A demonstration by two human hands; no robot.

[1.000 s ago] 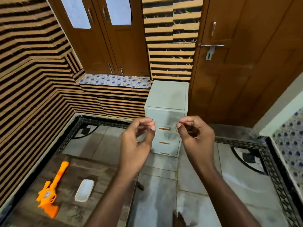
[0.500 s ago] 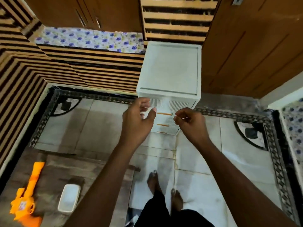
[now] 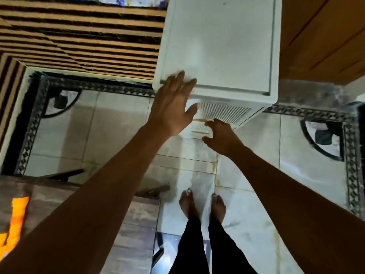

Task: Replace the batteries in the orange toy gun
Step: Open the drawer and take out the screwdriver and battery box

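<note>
Tiled floor (image 3: 246, 147) ahead: your spread left hand (image 3: 171, 107) rests on the white drawer unit (image 3: 219, 46); your right hand (image 3: 221, 137), grip half-curled and empty, sits nearer its drawer handles (image 3: 199, 132); the orange toy gun (image 3: 16, 216) lies near-left on the desk (image 3: 134, 230).

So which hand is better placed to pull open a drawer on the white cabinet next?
Probably the right hand: its curled fingers sit at the orange drawer handles. The left hand is spread flat over the white cabinet top edge.
</note>
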